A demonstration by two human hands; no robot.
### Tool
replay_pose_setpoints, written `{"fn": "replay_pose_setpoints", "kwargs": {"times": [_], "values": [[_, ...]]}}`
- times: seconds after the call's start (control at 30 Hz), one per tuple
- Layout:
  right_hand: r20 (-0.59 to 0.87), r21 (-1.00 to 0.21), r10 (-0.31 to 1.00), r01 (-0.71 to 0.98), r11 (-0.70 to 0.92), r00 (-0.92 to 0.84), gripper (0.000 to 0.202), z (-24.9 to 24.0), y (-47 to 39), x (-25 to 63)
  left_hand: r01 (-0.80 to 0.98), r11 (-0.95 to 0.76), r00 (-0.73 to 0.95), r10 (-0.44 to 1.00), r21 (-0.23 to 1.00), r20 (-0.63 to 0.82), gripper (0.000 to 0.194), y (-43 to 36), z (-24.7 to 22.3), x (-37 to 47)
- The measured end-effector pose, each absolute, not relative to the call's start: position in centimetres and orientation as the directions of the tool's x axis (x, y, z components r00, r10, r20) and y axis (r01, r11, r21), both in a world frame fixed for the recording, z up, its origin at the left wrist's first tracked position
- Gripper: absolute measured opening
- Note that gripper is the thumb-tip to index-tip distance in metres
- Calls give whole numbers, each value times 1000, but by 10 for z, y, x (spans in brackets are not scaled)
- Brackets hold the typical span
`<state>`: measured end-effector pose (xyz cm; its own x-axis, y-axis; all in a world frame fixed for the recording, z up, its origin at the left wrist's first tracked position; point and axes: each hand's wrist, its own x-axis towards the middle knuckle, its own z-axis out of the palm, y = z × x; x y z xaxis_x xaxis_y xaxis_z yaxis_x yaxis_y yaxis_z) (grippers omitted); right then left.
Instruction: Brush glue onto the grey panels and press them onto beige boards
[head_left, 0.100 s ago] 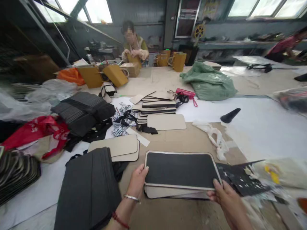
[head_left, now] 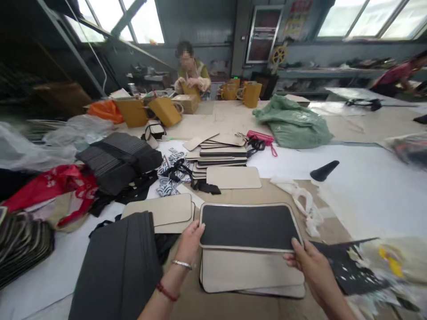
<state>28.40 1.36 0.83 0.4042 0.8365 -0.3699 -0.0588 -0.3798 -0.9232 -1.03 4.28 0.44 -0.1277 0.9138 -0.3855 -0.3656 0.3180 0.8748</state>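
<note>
A rounded rectangular panel, black with a beige rim, is held up between both hands. My left hand pinches its left edge, thumb on top. At its lower right corner, my right hand grips with the thumb over the rim. Beneath and nearer to me lie a few beige panels on the brown board. Two more beige panels rest left of my left hand, beside a stack of dark grey sheets.
Behind are a pile of beige panels, a black cone and a green bag. Dark bundles and red cloth lie left. A person sits across the table; another bends at far right.
The held panel has moved away from me, showing more of the beige panels below. Both hands moved with it, still gripping. The camera view has shifted slightly.
</note>
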Motion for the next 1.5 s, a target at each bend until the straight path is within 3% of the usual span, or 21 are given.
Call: {"fn": "replay_pose_setpoints", "kwargs": {"times": [0.13,0.23,0.3,0.4,0.47,0.5,0.57,0.63,0.73,0.9,1.07,1.23,1.5], "values": [[-299,-945,899,34,-326,321,44,20,77,282,-204,204,-161,958,958,-238,33,96,-3,-17],[-251,-928,939,217,-302,235,39,11,110,290,28,176,-168,971,984,-169,29,128,-22,-17],[-280,-855,947,407,-320,157,33,-5,124,300,127,195,-201,965,973,-167,23,140,-37,-17],[-287,-533,950,803,-266,124,23,-28,134,316,232,230,-322,935,945,-148,21,144,-56,-15],[-154,-257,983,956,-139,101,19,-37,139,319,411,139,-315,949,901,-2,28,141,-64,-13],[-75,-177,996,982,-70,57,20,-40,142,316,533,43,-236,966,845,100,30,139,-66,-12],[17,-157,997,984,83,-81,24,-41,151,300,731,-203,47,967,651,250,32,138,-69,-9],[41,-216,968,944,251,-248,28,-40,163,272,797,-369,283,927,478,244,36,139,-72,-6],[2,-238,895,869,434,-446,34,-37,181,223,830,-427,394,904,360,165,42,144,-80,-6],[-136,-182,824,832,525,-550,47,-34,205,163,839,-413,377,911,353,170,42,145,-90,-9],[-208,-169,802,828,534,-560,42,-38,216,152,828,-421,376,907,370,191,43,143,-91,-9],[-226,-125,838,868,480,-496,40,-39,221,166,824,-407,357,913,394,197,43,143,-91,-9],[-189,-114,813,834,539,-551,35,-38,221,148,838,-402,351,915,369,199,42,142,-88,-7]]}}
